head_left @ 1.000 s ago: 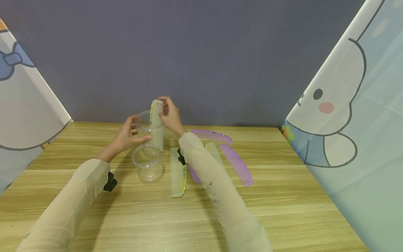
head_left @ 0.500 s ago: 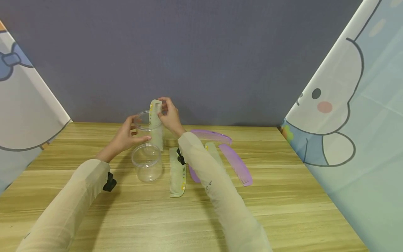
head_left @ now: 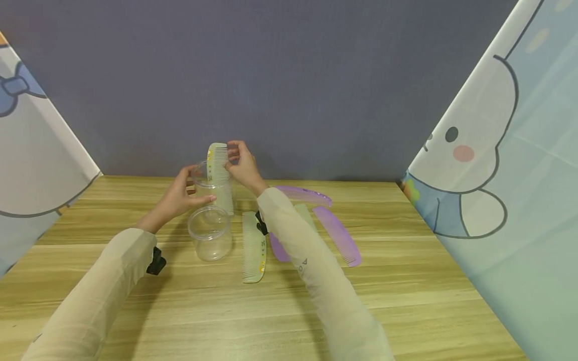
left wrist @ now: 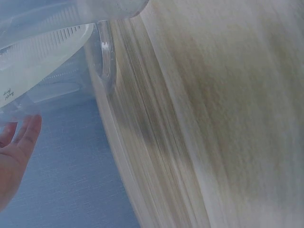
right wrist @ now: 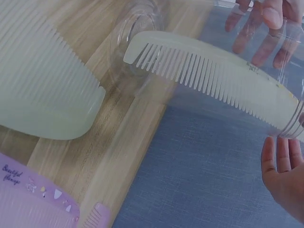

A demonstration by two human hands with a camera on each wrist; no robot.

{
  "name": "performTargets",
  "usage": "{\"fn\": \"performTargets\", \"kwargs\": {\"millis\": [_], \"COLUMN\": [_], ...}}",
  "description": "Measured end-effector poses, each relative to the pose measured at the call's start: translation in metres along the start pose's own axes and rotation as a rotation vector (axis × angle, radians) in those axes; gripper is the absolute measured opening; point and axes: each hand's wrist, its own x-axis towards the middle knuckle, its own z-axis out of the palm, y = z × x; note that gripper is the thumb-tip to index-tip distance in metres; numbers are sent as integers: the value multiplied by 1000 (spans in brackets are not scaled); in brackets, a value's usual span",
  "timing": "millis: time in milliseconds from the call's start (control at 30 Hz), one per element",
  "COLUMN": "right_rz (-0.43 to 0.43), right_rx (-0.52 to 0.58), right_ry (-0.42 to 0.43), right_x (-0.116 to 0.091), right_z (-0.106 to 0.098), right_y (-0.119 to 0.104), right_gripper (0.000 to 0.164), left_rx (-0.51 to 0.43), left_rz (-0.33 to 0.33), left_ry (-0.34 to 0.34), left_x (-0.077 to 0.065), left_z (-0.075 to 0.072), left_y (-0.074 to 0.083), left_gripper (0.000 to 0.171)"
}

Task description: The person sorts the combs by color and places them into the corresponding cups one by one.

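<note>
1. Shifted since the earlier frame: pale green translucent plastic comb with yellow print (head_left: 218, 163), now further left in the jar mouth, toothed face turned more to the head camera; left grip roughly unmoved.
2. Comb position: lower end inside the rear clear round plastic jar (head_left: 203, 192), upper end poking above the rim, tilted with its top to the left.
3. Left grip (head_left: 180, 195): grasping that jar, thumb in front, fingers round the left side.
4. Right grip (head_left: 243, 168): at the comb's toothed edge above the rim, touching or nearly so; can't tell if pinching or released.
5. On the wood-grain counter (head_left: 180, 311): front clear round plastic jar (head_left: 213, 248), just before the first; flat pale green plastic comb (head_left: 254, 255) beside it; curved purple plastic combs (head_left: 336, 235) further right, one partly under the cream fabric sleeve (head_left: 311, 265).
6. Risks, my judgement: comb stands tall, so a sideways push could tip the jar if the left hold slackens; teeth could snag the rim; a low forearm could sweep the loose combs.
</note>
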Motion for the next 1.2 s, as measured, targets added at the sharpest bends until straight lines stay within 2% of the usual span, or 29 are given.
{"fn": "performTargets", "kwargs": {"millis": [433, 833, 1200], "right_rz": [-20, -31, 36], "right_rx": [29, -64, -114], "right_ry": [-40, -136, -214], "right_x": [-1, -10, -27], "right_z": [-14, -38, -48], "right_y": [0, 14, 35], "right_gripper": [52, 52, 51], "left_rx": [13, -3, 2], "left_rz": [29, 12, 7], "left_ry": [1, 1, 3], "left_x": [0, -1, -1], "left_z": [-1, -2, 0], "left_y": [2, 1, 2], "left_gripper": [96, 96, 96]}}
